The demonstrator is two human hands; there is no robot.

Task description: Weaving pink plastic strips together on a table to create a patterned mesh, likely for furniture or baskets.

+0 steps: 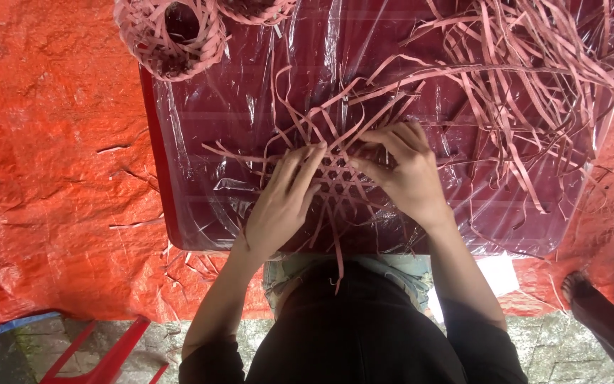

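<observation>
Fingers of left hand lie flat, spread, pressing the woven mat; fingers of right hand are curled, pinching one pink strip | step: weaving the flat base at desk centre | next needs threading a strip over-under | count: two hands, one mat, two finished baskets upper left, loose strips upper right too many to count

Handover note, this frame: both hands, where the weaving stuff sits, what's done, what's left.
Left hand: fingers flat on the woven mat, pressing its left side down.
Right hand: fingertips pinching strips at the mat's upper right edge.
The mat lies on the plastic-covered red table; a small open hexagonal centre is woven, with long strip ends sticking out all round.
Loose pink strips are piled at the far right of the table.
Two woven baskets sit at the far left corner.
Left: most of each strip is unwoven.
</observation>
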